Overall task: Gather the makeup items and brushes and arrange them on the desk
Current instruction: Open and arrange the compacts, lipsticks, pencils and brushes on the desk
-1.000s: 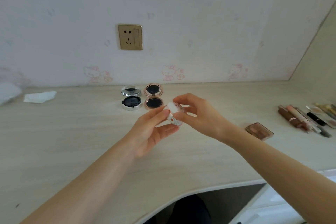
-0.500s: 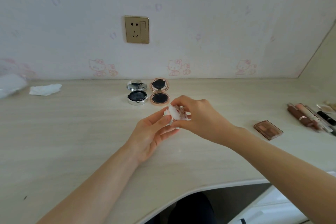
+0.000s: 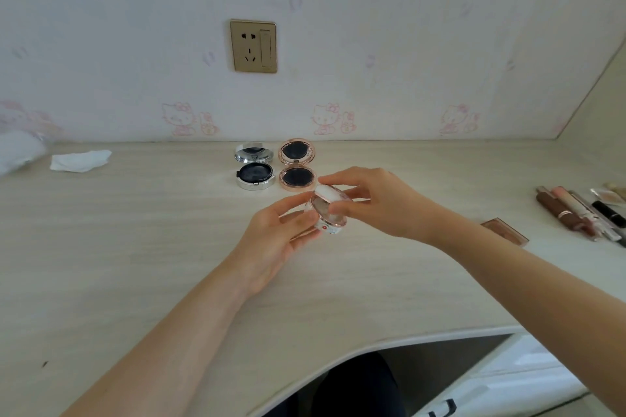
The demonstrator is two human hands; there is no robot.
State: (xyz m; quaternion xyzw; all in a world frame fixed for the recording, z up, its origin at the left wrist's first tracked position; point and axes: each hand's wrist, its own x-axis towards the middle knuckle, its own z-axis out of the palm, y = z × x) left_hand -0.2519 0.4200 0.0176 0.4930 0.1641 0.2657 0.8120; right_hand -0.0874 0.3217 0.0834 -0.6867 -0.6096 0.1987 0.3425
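Hands meet over mid-desk, both on one small round compact. Left hand cradles its patterned base from below, fingers curled round it; right hand pinches the upper part, which stands tilted up, apparently the lid being worked on its hinge. Held clear of the surface, likely so the lid can swing freely. Behind, silver compact and rose-gold compact lie open side by side near the wall, suggesting a row this one will join. Lip products and a brown palette sit grouped at right.
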